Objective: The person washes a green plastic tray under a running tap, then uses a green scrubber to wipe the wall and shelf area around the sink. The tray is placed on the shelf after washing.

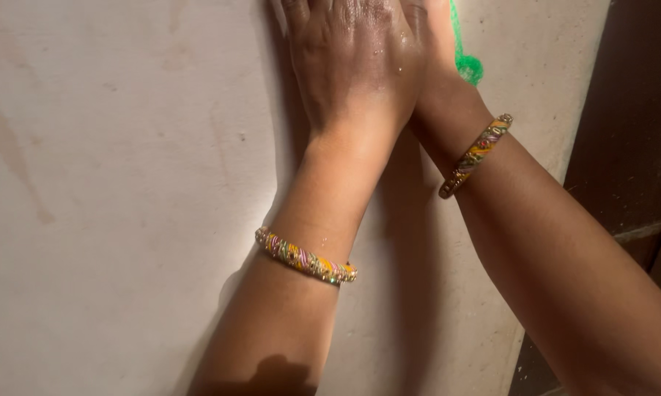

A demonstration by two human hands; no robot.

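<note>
The bright green mesh scrubber of netted plastic [466, 64] sits at about one o'clock in the frame, near the top edge. Only a small part shows: a thin strand running down from the upper edge and a bunched, knotted lump at its lower end. It lies against the pale, stained flat surface [125, 183], just beside the wrist at its nine o'clock side. The remainder is hidden behind the hand; its full shape cannot be determined.
</note>
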